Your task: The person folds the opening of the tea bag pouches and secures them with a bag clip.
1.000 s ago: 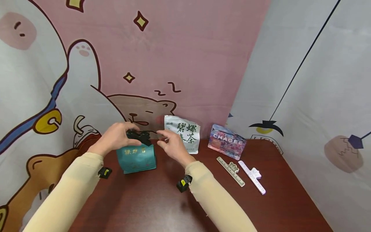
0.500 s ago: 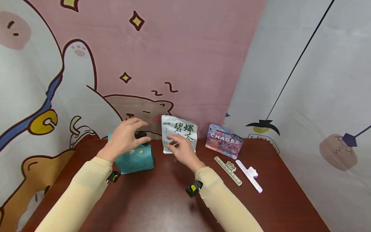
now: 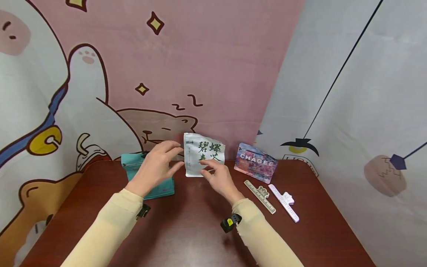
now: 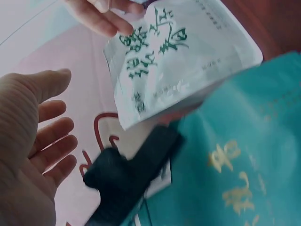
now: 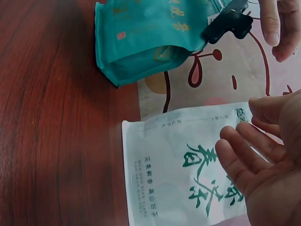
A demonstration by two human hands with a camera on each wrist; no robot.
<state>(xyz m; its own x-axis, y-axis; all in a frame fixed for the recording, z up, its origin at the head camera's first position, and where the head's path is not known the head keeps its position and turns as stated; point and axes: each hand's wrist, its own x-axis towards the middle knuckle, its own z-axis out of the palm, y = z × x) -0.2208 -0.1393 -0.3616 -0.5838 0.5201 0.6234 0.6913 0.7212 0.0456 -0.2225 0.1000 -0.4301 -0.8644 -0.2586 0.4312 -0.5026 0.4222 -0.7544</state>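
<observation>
A white tea bag (image 3: 193,155) with green characters stands upright at the back of the table. My right hand (image 3: 219,178) hovers in front of it with loosely bent fingers and nothing in them; the right wrist view does not settle whether it touches the bag. My left hand (image 3: 156,167) is held in the air left of the white bag, thumb apart from the fingers, holding nothing. Behind that hand stands a teal tea bag (image 3: 160,190), partly hidden by it. In the left wrist view a black clip (image 4: 127,176) sits on the teal bag's top.
A pink and blue CHAGEE pouch (image 3: 256,163) leans at the back right. In front of it lie a beige ruler-like clip (image 3: 260,196) and a white-lilac one (image 3: 284,203). A printed cloth backdrop (image 3: 213,74) rises behind the brown table (image 3: 197,230).
Both hands have left the black clip on the teal bag and moved right. The right hand is now before the white bag, the left between the two bags.
</observation>
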